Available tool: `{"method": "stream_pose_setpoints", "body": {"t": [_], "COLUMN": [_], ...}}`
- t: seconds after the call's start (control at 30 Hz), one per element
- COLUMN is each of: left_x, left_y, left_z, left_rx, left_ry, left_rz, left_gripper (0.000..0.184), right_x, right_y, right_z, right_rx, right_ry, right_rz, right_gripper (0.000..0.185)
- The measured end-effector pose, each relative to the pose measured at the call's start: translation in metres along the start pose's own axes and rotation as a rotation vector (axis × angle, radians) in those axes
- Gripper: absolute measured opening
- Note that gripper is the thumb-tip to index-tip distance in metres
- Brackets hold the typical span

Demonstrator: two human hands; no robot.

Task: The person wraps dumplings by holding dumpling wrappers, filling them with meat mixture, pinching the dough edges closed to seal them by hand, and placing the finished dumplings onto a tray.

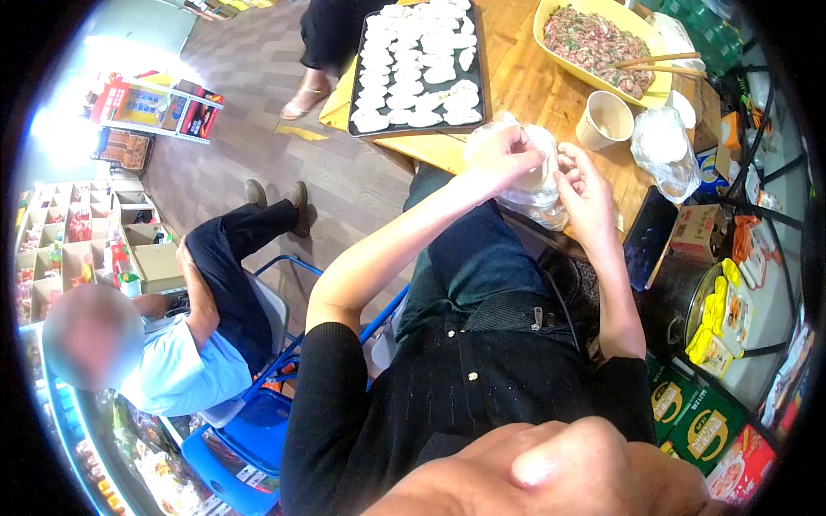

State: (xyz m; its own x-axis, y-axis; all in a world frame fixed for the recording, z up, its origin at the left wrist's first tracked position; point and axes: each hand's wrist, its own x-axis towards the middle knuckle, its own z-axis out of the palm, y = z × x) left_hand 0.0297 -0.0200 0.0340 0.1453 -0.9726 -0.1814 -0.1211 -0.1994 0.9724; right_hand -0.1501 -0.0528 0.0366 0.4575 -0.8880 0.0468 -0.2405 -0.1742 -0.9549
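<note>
At the near edge of the table, a clear plastic bag holds pale round dumpling wrappers. My left hand reaches over the bag from the left, thumb and fingers pinched together at a wrapper. On the other side, my right hand has its fingers curled in at the wrapper's right edge. Beyond my left hand, a dark tray carries several rows of white filled dumplings. A yellow bowl of minced filling stands farther back, with chopsticks resting in it.
A paper cup and another plastic bag stand right of my hands on the wooden table. A dark tablet-like slab lies at the table's right edge. A seated person is at left, near a blue stool. Boxes crowd the right.
</note>
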Motion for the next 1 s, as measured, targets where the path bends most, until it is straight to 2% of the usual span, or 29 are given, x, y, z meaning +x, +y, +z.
{"method": "stream_pose_setpoints", "body": {"t": [0.13,0.2,0.27,0.47,0.53,0.6,0.8,1.0], "left_x": [0.0,0.0,0.004,0.005,0.007,0.004,0.004,-0.002], "left_y": [-0.006,-0.008,-0.014,-0.025,-0.031,-0.022,-0.024,-0.019], "left_z": [0.006,0.009,0.009,0.012,0.014,0.012,0.012,0.013], "left_rx": [-0.003,0.115,0.03,-0.093,-0.126,0.075,-0.014,0.058], "left_ry": [0.04,0.065,0.006,-0.007,-0.057,-0.024,-0.034,-0.005], "left_rz": [0.071,0.15,0.103,0.162,0.182,0.197,0.223,0.242], "left_gripper": [0.025,0.021,0.023,0.019,0.018,0.022,0.02,0.023], "right_x": [-0.001,0.0,-0.001,0.0,0.001,0.0,0.001,0.001], "right_y": [-0.003,-0.003,0.002,0.011,0.012,0.011,0.015,0.015], "right_z": [-0.003,-0.003,-0.002,-0.003,-0.004,-0.003,-0.003,-0.003], "right_rx": [-0.03,-0.064,-0.048,-0.006,0.017,0.023,0.042,0.044], "right_ry": [-0.01,-0.027,-0.004,-0.025,-0.04,-0.033,-0.058,-0.057], "right_rz": [-0.009,-0.031,-0.032,-0.055,0.014,0.015,0.022,-0.016], "right_gripper": [0.034,0.034,0.034,0.035,0.034,0.034,0.036,0.036]}}
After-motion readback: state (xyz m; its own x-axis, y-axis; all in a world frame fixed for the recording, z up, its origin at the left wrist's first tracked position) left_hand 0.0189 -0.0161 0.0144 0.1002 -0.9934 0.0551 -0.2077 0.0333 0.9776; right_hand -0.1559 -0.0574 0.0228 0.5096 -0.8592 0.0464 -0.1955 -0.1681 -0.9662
